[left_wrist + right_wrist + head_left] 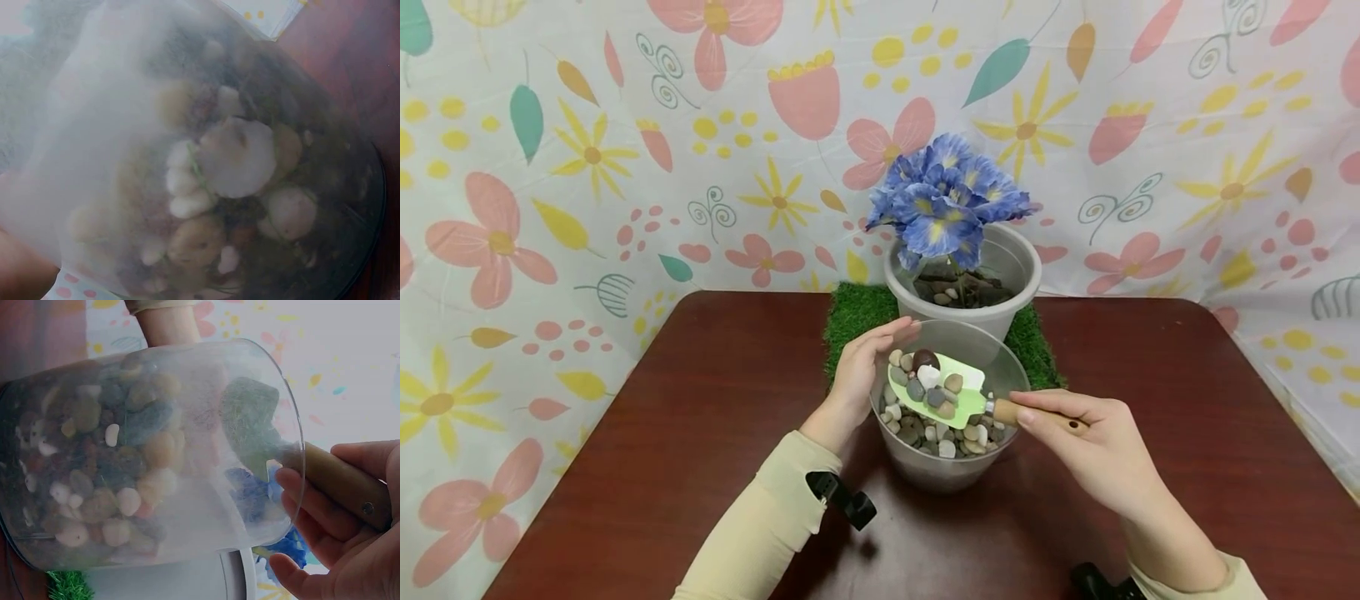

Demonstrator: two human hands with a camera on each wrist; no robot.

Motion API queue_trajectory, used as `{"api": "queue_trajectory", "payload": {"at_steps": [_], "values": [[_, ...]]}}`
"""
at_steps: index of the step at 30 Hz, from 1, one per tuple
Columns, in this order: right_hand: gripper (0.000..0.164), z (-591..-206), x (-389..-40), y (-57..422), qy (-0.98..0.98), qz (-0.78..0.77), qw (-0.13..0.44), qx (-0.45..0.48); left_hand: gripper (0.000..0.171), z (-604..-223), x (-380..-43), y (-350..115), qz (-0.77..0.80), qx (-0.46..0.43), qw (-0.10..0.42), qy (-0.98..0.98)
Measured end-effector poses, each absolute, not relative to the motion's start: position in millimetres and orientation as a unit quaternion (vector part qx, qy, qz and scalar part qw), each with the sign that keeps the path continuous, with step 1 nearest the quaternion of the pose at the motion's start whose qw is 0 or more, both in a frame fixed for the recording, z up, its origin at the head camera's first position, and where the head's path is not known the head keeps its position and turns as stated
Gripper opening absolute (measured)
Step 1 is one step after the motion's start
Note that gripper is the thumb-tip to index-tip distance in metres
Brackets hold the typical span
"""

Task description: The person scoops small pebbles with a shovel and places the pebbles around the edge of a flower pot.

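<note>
My right hand (pixel 1097 446) grips the wooden handle (pixel 347 484) of a small trowel by thumb and fingers. The trowel's light green blade (pixel 958 408) lies level inside the mouth of a clear plastic container (pixel 925 467), loaded with several pebbles, a dark brown one and a white one among them. More mixed pebbles (pixel 100 506) fill the container's lower part. My left hand (pixel 855 375) rests against the container's left side, fingers extended along the rim. In the left wrist view, pebbles (pixel 237 156) show through the cloudy wall.
Behind the container stands a white flower pot (pixel 1000 312) with blue flowers (pixel 943 200) and some stones inside. It sits on a green artificial grass mat (pixel 861 312). The dark red-brown table (pixel 737 392) meets a floral cloth backdrop (pixel 760 167) at the back.
</note>
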State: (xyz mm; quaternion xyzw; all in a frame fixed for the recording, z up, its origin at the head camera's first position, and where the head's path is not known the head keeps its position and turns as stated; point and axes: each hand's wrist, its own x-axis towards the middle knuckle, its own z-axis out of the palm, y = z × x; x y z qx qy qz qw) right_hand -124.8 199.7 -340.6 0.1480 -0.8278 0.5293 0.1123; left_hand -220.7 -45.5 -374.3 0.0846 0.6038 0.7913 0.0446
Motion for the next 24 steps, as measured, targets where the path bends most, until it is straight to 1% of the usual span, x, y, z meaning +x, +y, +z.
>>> {"api": "queue_trajectory", "payload": {"at_steps": [7, 12, 18, 24], "values": [[0.022, -340.0, -127.5, 198.2, -0.826, 0.534, 0.100, 0.151, 0.044, -382.6, -218.8, -48.6, 0.822, 0.116, 0.033, 0.557], [0.021, -340.4, -131.9, 196.2, -0.826, 0.531, 0.109, 0.153, 0.044, -387.4, -218.9, -49.6, 0.826, 0.133, 0.025, 0.547], [0.020, -340.4, -139.7, 195.3, -0.830, 0.527, 0.117, 0.142, 0.044, -392.2, -220.4, -47.4, 0.848, 0.144, 0.036, 0.509], [0.022, -339.3, -145.9, 194.9, -0.827, 0.534, 0.105, 0.142, 0.048, -394.6, -220.1, -47.3, 0.845, 0.155, 0.033, 0.511]]}}
